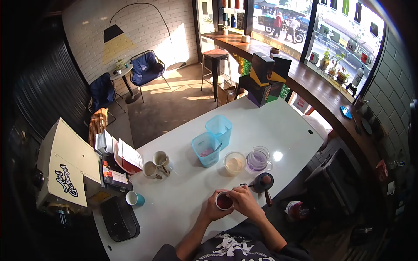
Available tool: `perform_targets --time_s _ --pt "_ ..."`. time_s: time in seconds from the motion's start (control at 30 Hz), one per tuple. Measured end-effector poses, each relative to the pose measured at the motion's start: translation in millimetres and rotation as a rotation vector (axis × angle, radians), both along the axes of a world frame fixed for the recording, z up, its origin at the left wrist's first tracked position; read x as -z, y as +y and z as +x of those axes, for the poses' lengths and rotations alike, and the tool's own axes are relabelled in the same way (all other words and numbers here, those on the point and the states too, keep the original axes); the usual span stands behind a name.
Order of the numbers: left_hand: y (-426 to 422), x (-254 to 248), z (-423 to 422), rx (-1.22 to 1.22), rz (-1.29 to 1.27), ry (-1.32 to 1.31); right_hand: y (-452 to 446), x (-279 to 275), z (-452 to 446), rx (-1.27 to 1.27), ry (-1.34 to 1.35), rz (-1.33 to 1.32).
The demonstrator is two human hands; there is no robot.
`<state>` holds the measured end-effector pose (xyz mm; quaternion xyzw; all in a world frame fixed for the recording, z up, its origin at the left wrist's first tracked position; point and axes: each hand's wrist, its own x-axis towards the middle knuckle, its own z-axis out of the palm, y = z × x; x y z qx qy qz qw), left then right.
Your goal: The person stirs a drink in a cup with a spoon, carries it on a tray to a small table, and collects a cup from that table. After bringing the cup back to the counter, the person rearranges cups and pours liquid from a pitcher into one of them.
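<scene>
My left hand (213, 208) is wrapped round the side of a cup (219, 206) holding dark red liquid, close to the table's near edge. The fingers of my right hand (246, 200) are closed at the cup's right rim, and part of that grip is hidden. Just beyond my right hand stands a small black pot (262, 180) with a wooden handle. Farther back are a clear glass bowl (235, 163) with tan contents and a glass jug (257, 159) with a purplish tint. Two blue translucent tubs (204, 150) stand behind them, the nearer with something pinkish inside.
On the white table (174, 217) are two mugs (162, 160), a teal cup (136, 199), a black tray (119, 219) and stacked dark boxes (261, 78). A cream machine (65, 165) stands left. A wooden counter (313, 91) runs along the window; a black chair-like object (333, 182) is right.
</scene>
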<state>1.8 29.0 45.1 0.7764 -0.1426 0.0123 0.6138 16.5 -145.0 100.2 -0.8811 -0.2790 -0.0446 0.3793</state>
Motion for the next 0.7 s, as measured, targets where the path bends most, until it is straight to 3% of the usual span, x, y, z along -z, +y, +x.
perform_targets --time_s 0.2,0.7 --pt "-1 1 1 0.028 -0.02 0.002 9 0 -15 -0.108 0.067 0.025" --pt "-3 -5 6 0.067 -0.025 0.001 -22 -26 -35 0.143 0.01 0.265"
